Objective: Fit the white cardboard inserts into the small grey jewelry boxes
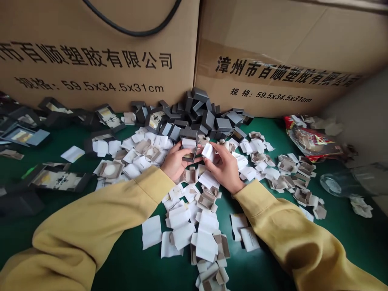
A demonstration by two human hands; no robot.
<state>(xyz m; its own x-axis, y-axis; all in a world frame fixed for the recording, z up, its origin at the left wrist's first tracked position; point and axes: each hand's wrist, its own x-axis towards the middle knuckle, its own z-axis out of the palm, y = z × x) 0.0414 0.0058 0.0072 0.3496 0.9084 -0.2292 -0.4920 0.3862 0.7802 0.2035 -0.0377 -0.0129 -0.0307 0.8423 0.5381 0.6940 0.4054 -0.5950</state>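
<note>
My left hand [176,161] is closed around a small black box [188,136] that stands open, with white paper showing inside. Just to its right, my right hand [224,165] pinches a small folded white paper [208,151] between thumb and fingers. The two hands are close together over the pile. Under and around them lie loose white paper slips [182,216] and small grey-brown cardboard inserts [207,199]. Behind the hands is a heap of closed black boxes [207,119].
Two large cardboard cartons [100,81] with printing stand along the back of the green table [127,258]. Opened dark boxes [57,178] lie at the left. On the right are a red snack packet [315,141], a clear glass or plastic cup [339,184] and crumpled tissue [361,206].
</note>
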